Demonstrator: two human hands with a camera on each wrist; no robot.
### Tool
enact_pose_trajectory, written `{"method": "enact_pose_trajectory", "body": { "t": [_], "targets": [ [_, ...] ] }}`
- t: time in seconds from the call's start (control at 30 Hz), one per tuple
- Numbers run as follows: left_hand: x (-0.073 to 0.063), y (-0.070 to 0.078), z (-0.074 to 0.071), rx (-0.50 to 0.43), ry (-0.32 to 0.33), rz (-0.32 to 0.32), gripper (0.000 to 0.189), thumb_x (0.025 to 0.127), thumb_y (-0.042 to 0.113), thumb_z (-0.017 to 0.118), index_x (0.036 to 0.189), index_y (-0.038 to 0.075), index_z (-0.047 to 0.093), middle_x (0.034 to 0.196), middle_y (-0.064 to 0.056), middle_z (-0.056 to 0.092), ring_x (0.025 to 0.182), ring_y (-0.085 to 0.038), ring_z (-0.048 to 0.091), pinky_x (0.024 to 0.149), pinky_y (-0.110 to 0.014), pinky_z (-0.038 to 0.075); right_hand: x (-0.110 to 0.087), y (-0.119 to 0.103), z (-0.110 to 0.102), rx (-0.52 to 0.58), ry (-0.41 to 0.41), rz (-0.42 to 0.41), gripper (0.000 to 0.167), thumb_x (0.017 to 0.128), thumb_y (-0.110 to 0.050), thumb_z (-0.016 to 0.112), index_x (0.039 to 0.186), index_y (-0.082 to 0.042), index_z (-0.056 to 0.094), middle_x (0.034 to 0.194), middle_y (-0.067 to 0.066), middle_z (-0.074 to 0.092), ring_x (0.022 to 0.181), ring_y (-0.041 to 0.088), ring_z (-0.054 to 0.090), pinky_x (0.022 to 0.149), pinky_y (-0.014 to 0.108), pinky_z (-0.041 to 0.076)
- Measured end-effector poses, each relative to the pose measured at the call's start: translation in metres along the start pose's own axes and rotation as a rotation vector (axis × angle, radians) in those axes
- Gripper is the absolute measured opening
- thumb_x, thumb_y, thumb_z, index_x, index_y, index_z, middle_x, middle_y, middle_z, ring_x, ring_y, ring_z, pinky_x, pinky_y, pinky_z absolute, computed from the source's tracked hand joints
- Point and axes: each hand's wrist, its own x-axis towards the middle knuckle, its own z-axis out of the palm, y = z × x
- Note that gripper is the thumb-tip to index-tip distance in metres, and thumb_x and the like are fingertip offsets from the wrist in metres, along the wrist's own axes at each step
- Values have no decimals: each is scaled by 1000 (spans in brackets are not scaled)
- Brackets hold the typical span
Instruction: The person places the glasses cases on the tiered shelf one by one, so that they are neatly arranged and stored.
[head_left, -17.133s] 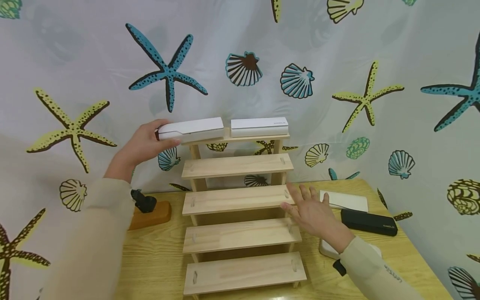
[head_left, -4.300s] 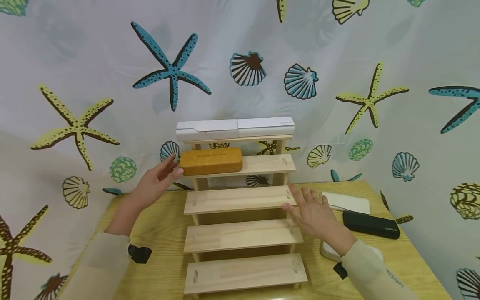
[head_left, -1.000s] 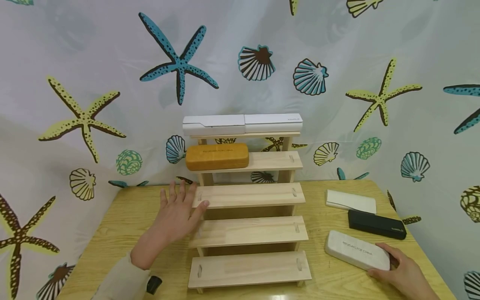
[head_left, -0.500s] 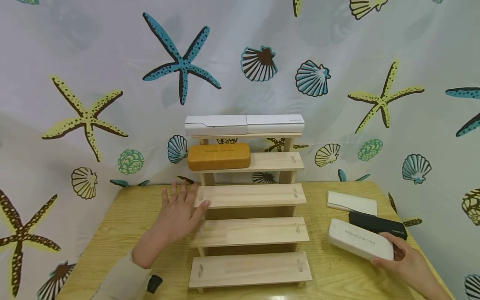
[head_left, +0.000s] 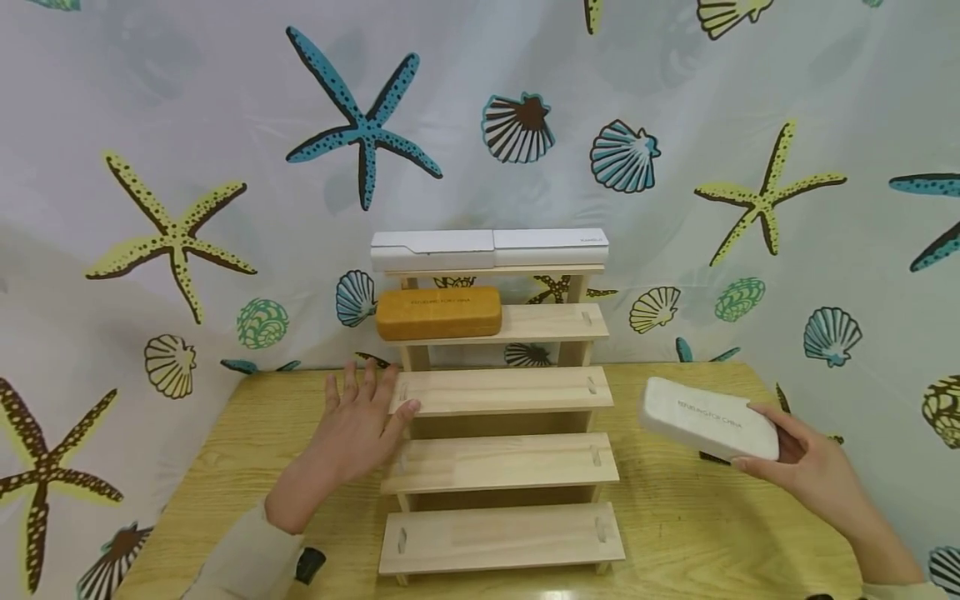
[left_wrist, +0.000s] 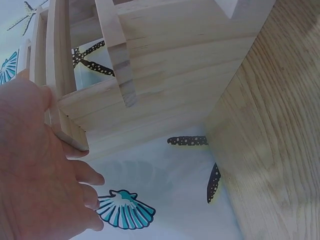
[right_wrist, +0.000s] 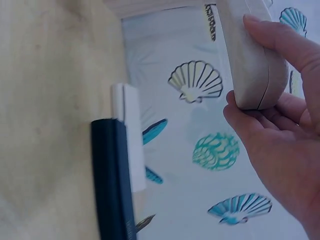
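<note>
Pale case [head_left: 708,421] hangs tilted above the table [head_left: 675,533], its right end pinched between thumb and fingers of the right hand [head_left: 813,475], a grip that seems to leave its length free. The left hand [head_left: 341,442], fingers spread and grasping nothing, rests against the left edge of the rack [head_left: 495,390], apparently to steady it. White boxes [head_left: 551,247] sit end to end on top; an orange case [head_left: 438,313] lies lengthwise one shelf down, probably because the boards are narrow.

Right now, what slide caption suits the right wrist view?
Right hand gripping a pale case; black case and white case on the table.
</note>
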Motion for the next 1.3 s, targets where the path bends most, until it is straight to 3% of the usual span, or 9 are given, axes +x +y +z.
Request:
{"method": "enact_pose_trajectory", "body": {
  "t": [0.3, 0.5, 0.67, 0.83, 1.0, 1.1, 1.3],
  "targets": [
    [-1, -2, -1, 7, -8, 13, 72, 114, 48, 36, 163, -4, 31, 165, -40, 25, 156, -63, 4, 121, -80, 5, 28, -45, 3, -66, 10, -208, 81, 93, -17, 84, 160, -5, 41, 145, 14, 51, 107, -14, 61, 78, 18, 60],
    [-1, -2, -3, 16, -3, 25, 71, 114, 47, 36, 162, -5, 32, 165, -40, 26, 156, -63, 5, 121, -80, 5, 48, -73, 6, -115, 3, -290, 77, 91, -18, 85, 158, -9, 47, 138, 5, 57, 101, -4, 65, 76, 18, 58],
    [0, -2, -4, 28, -1, 27, 71, 114, 47, 37, 163, -5, 32, 166, -38, 28, 157, -62, 6, 121, -80, 7, 67, -93, 9, -134, -31, -309, 78, 92, -19, 85, 159, -10, 46, 140, 13, 59, 99, -1, 65, 77, 16, 56],
    [1, -4, -2, 23, -4, 26, 71, 114, 47, 37, 163, -5, 32, 166, -38, 27, 157, -62, 5, 121, -80, 6, 88, -106, 10, -142, -68, -263, 81, 93, -26, 84, 161, -13, 43, 147, 16, 59, 107, -1, 64, 82, 14, 54],
    [2, -6, -1, 13, -14, 16, 72, 114, 48, 35, 164, -4, 29, 167, -37, 25, 157, -61, 3, 122, -79, 4, 107, -115, 16, -120, -104, -211, 85, 92, -33, 84, 163, -14, 41, 153, 15, 54, 121, 17, 62, 84, 15, 54],
    [2, -6, -1, 10, -16, 14, 72, 114, 49, 35, 164, -3, 29, 167, -37, 25, 158, -61, 3, 122, -79, 4, 118, -119, 20, -95, -128, -199, 83, 92, -34, 85, 161, -15, 43, 151, 14, 56, 123, 25, 61, 85, 17, 54],
    [1, -4, -1, 8, -16, 14, 71, 114, 48, 36, 164, -3, 30, 167, -37, 26, 157, -61, 4, 121, -80, 5, 136, -121, 31, -74, -167, -247, 73, 93, -28, 84, 157, -16, 50, 140, 12, 62, 115, 21, 62, 86, 19, 55]
  ]
}}
